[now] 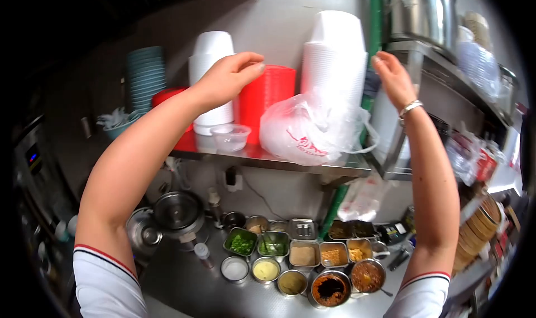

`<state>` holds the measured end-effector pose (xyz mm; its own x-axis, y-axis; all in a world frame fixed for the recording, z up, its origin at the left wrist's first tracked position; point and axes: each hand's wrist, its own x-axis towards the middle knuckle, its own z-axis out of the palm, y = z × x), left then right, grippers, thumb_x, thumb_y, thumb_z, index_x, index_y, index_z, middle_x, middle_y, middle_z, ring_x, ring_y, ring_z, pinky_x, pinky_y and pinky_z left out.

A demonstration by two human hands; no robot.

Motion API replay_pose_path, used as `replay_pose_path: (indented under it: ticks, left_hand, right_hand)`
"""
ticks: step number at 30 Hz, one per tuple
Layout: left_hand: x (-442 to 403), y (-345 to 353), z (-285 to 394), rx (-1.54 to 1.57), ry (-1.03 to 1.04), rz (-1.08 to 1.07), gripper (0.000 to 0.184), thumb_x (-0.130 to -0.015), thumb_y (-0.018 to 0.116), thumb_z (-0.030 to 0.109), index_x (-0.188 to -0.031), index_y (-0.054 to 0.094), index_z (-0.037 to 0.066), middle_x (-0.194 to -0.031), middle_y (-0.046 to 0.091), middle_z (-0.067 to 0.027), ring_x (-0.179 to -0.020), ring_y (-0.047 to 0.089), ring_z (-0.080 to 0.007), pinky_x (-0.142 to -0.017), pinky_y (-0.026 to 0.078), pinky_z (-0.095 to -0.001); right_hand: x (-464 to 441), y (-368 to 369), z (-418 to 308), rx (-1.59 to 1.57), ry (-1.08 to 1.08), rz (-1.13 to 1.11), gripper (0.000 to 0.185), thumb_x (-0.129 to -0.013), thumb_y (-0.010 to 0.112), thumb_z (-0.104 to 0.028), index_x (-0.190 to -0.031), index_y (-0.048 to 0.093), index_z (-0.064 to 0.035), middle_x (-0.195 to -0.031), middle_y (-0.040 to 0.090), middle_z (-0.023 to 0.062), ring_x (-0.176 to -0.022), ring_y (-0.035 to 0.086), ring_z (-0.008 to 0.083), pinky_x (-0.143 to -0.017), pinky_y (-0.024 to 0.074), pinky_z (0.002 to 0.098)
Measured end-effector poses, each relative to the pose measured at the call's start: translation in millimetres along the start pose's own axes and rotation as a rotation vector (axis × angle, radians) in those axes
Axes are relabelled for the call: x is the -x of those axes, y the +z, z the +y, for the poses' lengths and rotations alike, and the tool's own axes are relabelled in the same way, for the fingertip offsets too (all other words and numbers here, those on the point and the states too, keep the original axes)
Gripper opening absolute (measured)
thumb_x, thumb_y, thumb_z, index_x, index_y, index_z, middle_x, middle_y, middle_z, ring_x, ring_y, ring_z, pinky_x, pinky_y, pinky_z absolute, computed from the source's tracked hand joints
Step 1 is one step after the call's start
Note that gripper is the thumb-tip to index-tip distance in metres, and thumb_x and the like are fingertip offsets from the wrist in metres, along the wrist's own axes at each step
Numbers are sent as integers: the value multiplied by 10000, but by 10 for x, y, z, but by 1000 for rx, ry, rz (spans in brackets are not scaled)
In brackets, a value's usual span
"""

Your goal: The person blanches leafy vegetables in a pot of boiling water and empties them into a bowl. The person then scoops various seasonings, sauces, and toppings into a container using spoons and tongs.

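Observation:
Both arms are raised towards a metal shelf (262, 160). My left hand (237, 72) is in front of a stack of white containers (212, 56), beside a stack of red containers (271, 95); its fingers are bent, apart from the thumb, with nothing visible between them. My right hand (393, 78) is to the right of a tall stack of white bowls (334, 61), its fingers apart and empty. A tied white plastic bag (298, 131) with red print sits on the shelf between the hands, next to a clear plastic tub (230, 138). Neither hand visibly touches these things.
Below the shelf, a steel counter (223, 298) holds several metal containers of food, including chopped greens (240, 242) and a dark red sauce (330, 289). Blue-green bowls (146, 78) are stacked at left. A metal rack (446, 67) and bamboo steamers (480, 229) stand at right.

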<state>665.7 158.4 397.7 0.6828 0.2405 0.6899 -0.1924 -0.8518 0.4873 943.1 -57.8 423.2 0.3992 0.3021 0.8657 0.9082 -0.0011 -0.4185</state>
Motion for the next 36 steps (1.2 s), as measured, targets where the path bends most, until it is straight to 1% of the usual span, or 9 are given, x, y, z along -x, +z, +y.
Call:
replay_pose_path:
  ticks: [8, 10, 14, 18, 21, 30, 33, 34, 36]
  left_hand:
    - [653, 200, -613, -899, 36, -247, 302, -750, 687, 249, -983, 654, 58, -975, 620, -143, -928, 565, -321, -828, 447, -402]
    - [677, 205, -725, -856, -38, -242, 225, -794, 646, 201, -963, 654, 52, -872, 632, -126, -820, 598, -278, -733, 467, -387]
    - [710, -122, -964, -243, -303, 258, 205, -908, 502, 154, -960, 633, 4, -619, 530, -9, -574, 503, -95, -506, 393, -246]
    - [1015, -538, -1498, 337, -775, 348, 164, -908, 488, 125, -795, 580, 50, -606, 487, 33, -494, 412, -52, -448, 327, -198]
    - [1140, -608, -1724, 286, -911, 331, 116, -866, 516, 81, -880, 620, 31, -607, 503, 18, -467, 428, -58, -404, 345, -203]
    - [1060, -569, -2046, -120, -822, 328, 212, -812, 551, 54, -1006, 601, -15, -674, 592, -89, -469, 541, -156, -405, 443, -290]
    - [1106, -631, -1915, -763, -464, 380, 340, -797, 571, 133, -1115, 552, 13, -1035, 605, -232, -1024, 536, -435, -900, 424, -466]
    - [1086, -760, -2076, -882, -138, 505, 336, -817, 563, 119, -1137, 541, 20, -985, 616, -193, -907, 605, -346, -815, 474, -400]
    - [842, -869, -1535, -538, -228, 552, 308, -847, 545, 95, -1144, 531, 13, -934, 596, -118, -821, 586, -203, -763, 470, -306]
  right_hand:
    - [321, 175, -144, -131, -337, -64, 411, -897, 565, -304, -1228, 522, -64, -1167, 584, 165, -1095, 558, 249, -916, 439, 354]
    - [382, 202, -242, -205, -432, -72, 394, -893, 578, -274, -1219, 528, -59, -1144, 598, 145, -1083, 563, 238, -911, 443, 351]
    - [398, 155, -335, -387, -456, -106, 355, -906, 564, -183, -1233, 520, -52, -1070, 609, 111, -1010, 570, 157, -880, 454, 287]
    - [404, 114, -335, -356, -406, -124, 357, -913, 541, -163, -1246, 502, -38, -1027, 615, 80, -984, 564, 123, -861, 442, 249]
    - [435, 134, -308, -318, -349, -172, 361, -913, 543, -174, -1246, 501, -42, -1014, 618, 76, -971, 566, 122, -850, 443, 249]
    - [381, 149, -450, -268, -334, -176, 349, -910, 539, -130, -1245, 499, -43, -1007, 611, 70, -944, 563, 120, -841, 446, 262]
    - [358, 77, -448, -301, -325, -180, 345, -896, 541, -65, -1238, 497, -34, -1018, 597, 74, -925, 564, 126, -819, 455, 247]
    - [335, 36, -431, -311, -298, -167, 337, -888, 552, -60, -1220, 505, -28, -1005, 602, 78, -915, 569, 125, -807, 464, 245]
    - [151, -9, -313, -264, -310, -53, 320, -875, 577, -129, -1170, 536, -13, -984, 626, 107, -925, 601, 159, -812, 478, 276]
